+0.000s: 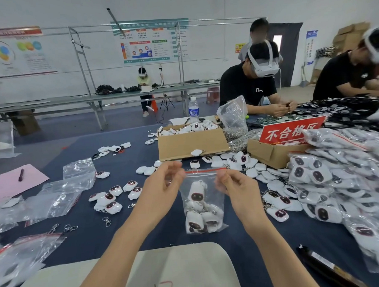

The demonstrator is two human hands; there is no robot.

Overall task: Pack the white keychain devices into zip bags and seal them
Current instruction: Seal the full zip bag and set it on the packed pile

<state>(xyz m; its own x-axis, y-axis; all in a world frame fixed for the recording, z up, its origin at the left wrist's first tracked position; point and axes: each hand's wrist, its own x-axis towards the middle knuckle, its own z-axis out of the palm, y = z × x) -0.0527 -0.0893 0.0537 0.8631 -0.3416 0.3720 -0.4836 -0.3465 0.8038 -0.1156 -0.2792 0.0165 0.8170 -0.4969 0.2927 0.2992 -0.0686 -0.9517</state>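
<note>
A clear zip bag [203, 199] with a red strip along its top hangs upright above the dark blue table [128, 159]. Several white keychain devices with dark faces fill it. My left hand [164, 184] pinches the bag's top left corner. At the top right corner my right hand [233, 184] pinches the same edge. Loose white keychain devices [112, 197] lie on the table to the left of the bag.
Empty zip bags [62, 196] lie at the left, filled bags [346, 180] pile up at the right. A cardboard box [191, 143] of devices stands behind, beside a box with a red sign [290, 131]. People in headsets sit at the far right. Loose clasps [68, 227] lie near left.
</note>
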